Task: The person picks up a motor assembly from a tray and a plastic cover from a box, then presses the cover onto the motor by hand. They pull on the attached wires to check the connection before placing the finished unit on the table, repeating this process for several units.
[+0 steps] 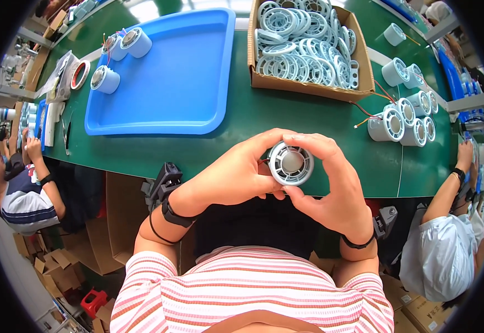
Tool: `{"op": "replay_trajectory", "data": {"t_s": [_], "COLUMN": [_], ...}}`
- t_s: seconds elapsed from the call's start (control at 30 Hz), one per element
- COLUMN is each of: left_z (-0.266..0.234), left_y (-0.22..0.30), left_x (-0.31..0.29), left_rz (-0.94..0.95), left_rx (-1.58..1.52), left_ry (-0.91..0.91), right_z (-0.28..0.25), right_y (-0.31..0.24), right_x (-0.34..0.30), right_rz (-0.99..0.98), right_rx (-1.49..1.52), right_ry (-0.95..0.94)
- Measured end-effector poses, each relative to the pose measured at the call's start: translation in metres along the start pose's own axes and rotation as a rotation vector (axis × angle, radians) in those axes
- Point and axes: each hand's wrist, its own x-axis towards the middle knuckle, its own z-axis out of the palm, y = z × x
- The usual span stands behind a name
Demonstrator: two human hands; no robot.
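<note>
Between both hands, at the table's front edge, I hold a round light-blue motor housing (291,162) with a spoked ring and a silver centre facing up. My left hand (241,169) grips its left side, where a short bit of dark red wire shows. Around the right side curl the thumb and fingers of my right hand (333,183), pressing on its rim. Similar light-blue housings (386,125) with red wires stand grouped on the green table to the right. A cardboard box (314,92) beyond my hands holds many loose light-blue spoked rings (303,47).
A blue tray (158,126) at the left carries three housings (105,80) in its left part. Left of it lie a tape roll (80,75), a clear plastic bag (61,77) and tweezers (66,133). Co-workers sit at both sides. Cardboard boxes (100,244) stand below the table.
</note>
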Motion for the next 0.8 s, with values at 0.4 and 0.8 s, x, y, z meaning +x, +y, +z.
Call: {"op": "replay_trajectory", "data": {"t_s": [0.4,0.8], "left_z": [-0.01,-0.019], "left_y": [-0.013,0.0], "left_x": [0.007,0.0], "left_rz": [0.066,-0.22], "left_rx": [-0.071,-0.422], "left_ry": [-0.124,-0.117], "right_z": [-0.014,-0.021], "right_y": [0.008,0.003], "right_x": [0.007,0.008], "right_rz": [0.026,0.072], "right_rx": [0.092,-0.058], "right_ry": [-0.145,-0.215]}}
